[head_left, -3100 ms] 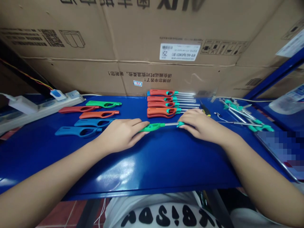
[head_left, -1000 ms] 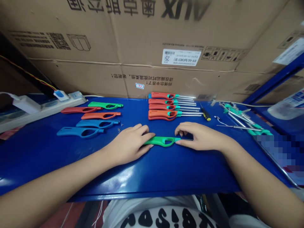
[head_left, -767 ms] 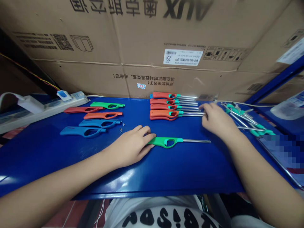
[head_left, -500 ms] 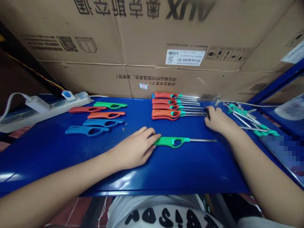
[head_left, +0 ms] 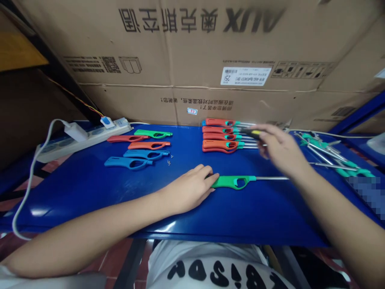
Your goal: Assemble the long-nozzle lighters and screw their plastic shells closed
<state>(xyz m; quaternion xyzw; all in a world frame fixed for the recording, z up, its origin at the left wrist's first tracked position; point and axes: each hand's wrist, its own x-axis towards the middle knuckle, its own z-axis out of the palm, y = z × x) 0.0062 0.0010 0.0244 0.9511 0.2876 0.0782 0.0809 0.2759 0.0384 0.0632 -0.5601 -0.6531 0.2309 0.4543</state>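
Observation:
My left hand [head_left: 192, 188] is closed around the handle end of a green gas lighter [head_left: 225, 182] that lies on the blue table, its metal tube pointing right. My right hand [head_left: 278, 150], raised above the table and slightly blurred, grips a screwdriver [head_left: 252, 132] with a black and yellow handle. Behind the screwdriver, a row of red-orange lighters [head_left: 219, 145] with turquoise triggers lies side by side, tubes to the right.
Blue handle shells [head_left: 128, 162], a green shell [head_left: 153, 133] and red-orange shells [head_left: 148, 145] lie left, near tiny screws [head_left: 169, 163]. Metal tubes with turquoise parts [head_left: 331, 154] are heaped right. A power strip [head_left: 87, 140] stands back left; a cardboard sheet [head_left: 192, 52] backs the table.
My right hand has lifted off the table with the screwdriver and moved in front of the lighter tubes. My left hand stays on the green lighter. The camera view has shifted.

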